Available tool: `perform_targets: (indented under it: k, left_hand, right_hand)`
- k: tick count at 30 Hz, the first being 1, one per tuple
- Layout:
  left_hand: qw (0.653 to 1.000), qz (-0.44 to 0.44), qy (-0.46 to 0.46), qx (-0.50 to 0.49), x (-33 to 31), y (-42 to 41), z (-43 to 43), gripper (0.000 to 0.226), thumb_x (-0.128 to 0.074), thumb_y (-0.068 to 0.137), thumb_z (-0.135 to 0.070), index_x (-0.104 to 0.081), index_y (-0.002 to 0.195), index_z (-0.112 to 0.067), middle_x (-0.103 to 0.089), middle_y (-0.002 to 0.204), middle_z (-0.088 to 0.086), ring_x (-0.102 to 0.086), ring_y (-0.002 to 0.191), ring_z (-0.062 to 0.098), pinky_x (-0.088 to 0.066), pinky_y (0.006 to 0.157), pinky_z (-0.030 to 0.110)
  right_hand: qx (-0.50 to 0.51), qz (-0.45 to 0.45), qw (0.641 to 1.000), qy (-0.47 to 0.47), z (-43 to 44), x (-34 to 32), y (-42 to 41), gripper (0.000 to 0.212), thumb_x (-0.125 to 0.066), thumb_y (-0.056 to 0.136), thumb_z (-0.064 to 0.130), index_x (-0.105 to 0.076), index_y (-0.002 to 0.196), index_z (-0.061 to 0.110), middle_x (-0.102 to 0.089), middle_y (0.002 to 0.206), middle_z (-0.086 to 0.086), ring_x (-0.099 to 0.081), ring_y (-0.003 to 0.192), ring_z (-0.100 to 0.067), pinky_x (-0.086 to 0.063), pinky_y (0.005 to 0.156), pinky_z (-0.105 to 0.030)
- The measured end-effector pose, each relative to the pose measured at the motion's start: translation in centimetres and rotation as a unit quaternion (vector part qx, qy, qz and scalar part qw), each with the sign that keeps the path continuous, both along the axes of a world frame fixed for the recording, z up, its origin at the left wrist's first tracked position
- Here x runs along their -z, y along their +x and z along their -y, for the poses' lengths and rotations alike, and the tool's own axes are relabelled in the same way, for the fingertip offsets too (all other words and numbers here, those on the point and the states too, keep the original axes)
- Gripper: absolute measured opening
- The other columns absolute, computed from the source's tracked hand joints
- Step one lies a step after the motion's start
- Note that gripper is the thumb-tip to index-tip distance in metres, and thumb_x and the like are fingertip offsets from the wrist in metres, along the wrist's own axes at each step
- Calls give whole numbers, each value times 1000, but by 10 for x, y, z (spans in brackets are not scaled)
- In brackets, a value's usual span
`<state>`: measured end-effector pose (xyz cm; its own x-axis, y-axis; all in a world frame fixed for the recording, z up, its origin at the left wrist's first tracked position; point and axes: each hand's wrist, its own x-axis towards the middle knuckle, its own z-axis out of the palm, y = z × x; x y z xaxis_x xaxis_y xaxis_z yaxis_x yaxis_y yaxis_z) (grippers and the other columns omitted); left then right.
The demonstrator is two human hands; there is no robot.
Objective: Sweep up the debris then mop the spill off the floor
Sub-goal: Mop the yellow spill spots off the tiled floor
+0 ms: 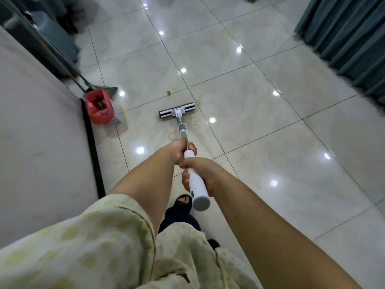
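1. Floor [260, 122]: open tiles ahead and rightward.
2. Wall [31, 142] edges the left; curtain [350, 38] the right.
3. Mop [181, 128]: head flat mid-floor, just short of the spill [168, 93].
4. Bin [100, 107] stands by the wall.
5. Left hand [180, 150], right hand [200, 172]: fingers wrapped round the mop handle.

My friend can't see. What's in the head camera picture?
The left hand ahead and the right hand behind grip a white mop. Its head lies on shiny floor tiles beside yellowish spots. A red-bagged bin stands nearby.
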<state>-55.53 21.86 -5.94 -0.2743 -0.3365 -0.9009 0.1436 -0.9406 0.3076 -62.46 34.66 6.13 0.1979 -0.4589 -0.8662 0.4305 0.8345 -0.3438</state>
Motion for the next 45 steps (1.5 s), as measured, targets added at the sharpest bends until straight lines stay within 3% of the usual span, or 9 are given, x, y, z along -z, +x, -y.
perform_targets:
  k: [5, 10, 18, 25, 36, 45]
  left_hand:
    - [1000, 2, 5, 26, 6, 11, 27, 31, -41, 100, -34, -34, 77, -13, -39, 44, 1, -36, 32, 12, -32, 33, 15]
    - [999, -3, -7, 32, 15, 12, 83, 16, -35, 99, -23, -34, 87, -13, -39, 48, 2, -36, 34, 13, -34, 35, 17]
    - [1000, -12, 10, 3, 49, 27, 224, 22, -39, 101, -28, -38, 86, -12, -40, 60, 2, -35, 46, 13, -34, 37, 15]
    - [1000, 12, 2, -3, 99, 36, 296, 39, -42, 98, -46, -39, 79, -13, -39, 62, -1, -32, 41, 11, -30, 37, 14]
    - [998, -17, 34, -48, 105, 62, 185, 47, -45, 96, -51, -44, 73, -10, -40, 49, -1, -34, 32, 10, -30, 36, 12]
    - [999, -13, 28, -17, 93, 87, -29, 44, -44, 98, -48, -42, 74, -10, -37, 59, -3, -30, 27, 8, -25, 34, 8]
  right_hand:
    - [21, 18, 999, 17, 25, 8, 13, 3, -50, 88, 3, -50, 85, 5, -47, 58, -5, -45, 36, -12, -42, 35, -18]
    - [21, 17, 999, 45, 81, 24, 13, 5, -50, 85, 2, -48, 87, 6, -48, 59, -4, -45, 36, -11, -42, 35, -18]
    - [-28, -28, 996, 77, 225, 61, 31, 5, -51, 86, 3, -48, 84, 7, -47, 55, -4, -42, 35, -13, -40, 36, -18]
    - [-28, -40, 996, 76, 294, 124, 49, 7, -51, 86, 2, -47, 88, 7, -45, 56, -4, -40, 36, -13, -39, 37, -19]
    - [60, 7, 997, 53, 176, 124, 84, 10, -56, 88, 13, -46, 85, 11, -45, 56, -2, -38, 37, -13, -34, 36, -19]
    - [146, -10, 987, 73, -38, 99, 128, 8, -56, 87, 5, -50, 82, 7, -46, 55, -3, -38, 35, -12, -32, 35, -17]
